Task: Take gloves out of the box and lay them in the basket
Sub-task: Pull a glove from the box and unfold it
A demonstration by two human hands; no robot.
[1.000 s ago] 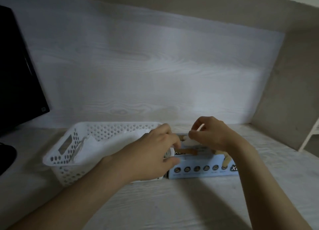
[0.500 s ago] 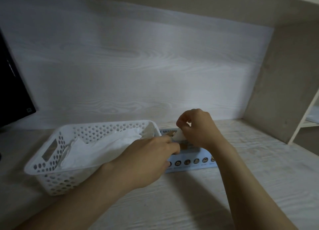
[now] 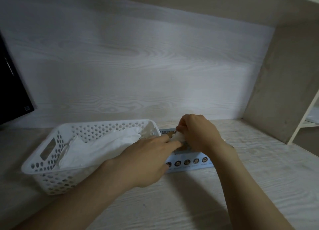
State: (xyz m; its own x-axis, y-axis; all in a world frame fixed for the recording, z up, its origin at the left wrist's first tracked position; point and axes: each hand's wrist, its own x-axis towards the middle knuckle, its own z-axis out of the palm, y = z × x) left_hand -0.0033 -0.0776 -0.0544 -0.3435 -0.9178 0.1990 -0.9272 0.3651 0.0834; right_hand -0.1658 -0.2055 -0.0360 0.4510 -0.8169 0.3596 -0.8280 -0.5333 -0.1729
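One white glove (image 3: 178,137) bunches at the top of the box (image 3: 189,164), pinched by my right hand (image 3: 198,133), fingers curled; my left hand (image 3: 146,159) rests straight-fingered against it, beside the basket (image 3: 107,123).

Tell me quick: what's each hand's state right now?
Left hand: open, straight fingers resting on the light blue cardboard glove box.
Right hand: closed, pinching a crumpled white glove.

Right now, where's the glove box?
Head view: the glove box sits right of the white basket, under the left hand and right hand, which pinches a glove.
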